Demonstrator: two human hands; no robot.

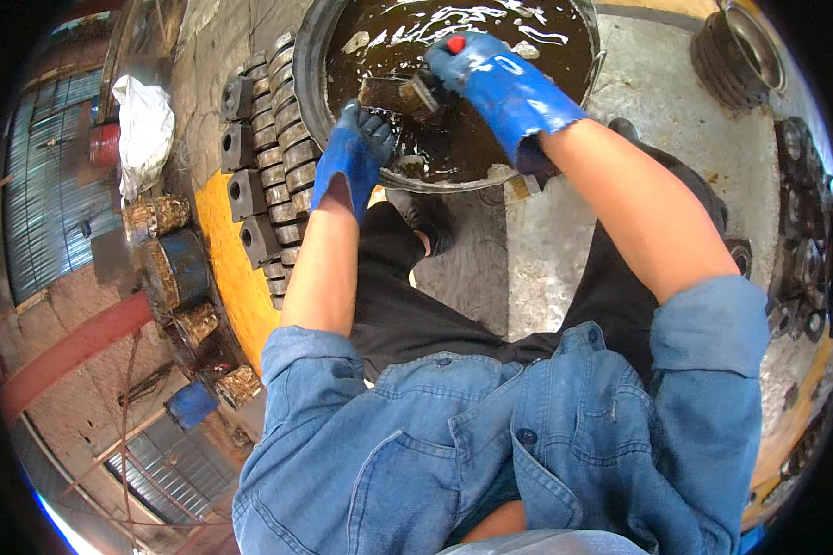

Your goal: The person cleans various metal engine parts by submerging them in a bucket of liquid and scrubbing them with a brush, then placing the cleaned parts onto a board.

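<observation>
Both hands wear blue rubber gloves over a round dark basin [307, 69] of brown, oily-looking liquid. My right hand [472, 65] is closed in a fist around a brush [423, 94]. A red handle end shows above the fist, and the head points down to the left. At the near left rim, my left hand [366, 139] is curled at the near end of a wet, dark metal block [384, 91], thumb against its side. The brush head is right at the block's other end. Liquid hides the block's lower part.
Rows of ring-shaped metal parts [282, 153] and dark blocks with holes [241, 194] lie left of the basin, beside a yellow floor strip [227, 250]. A wheel rim [740, 55] stands at far right, with dark metal parts [801, 240] nearer. A white sack [143, 134] is at far left.
</observation>
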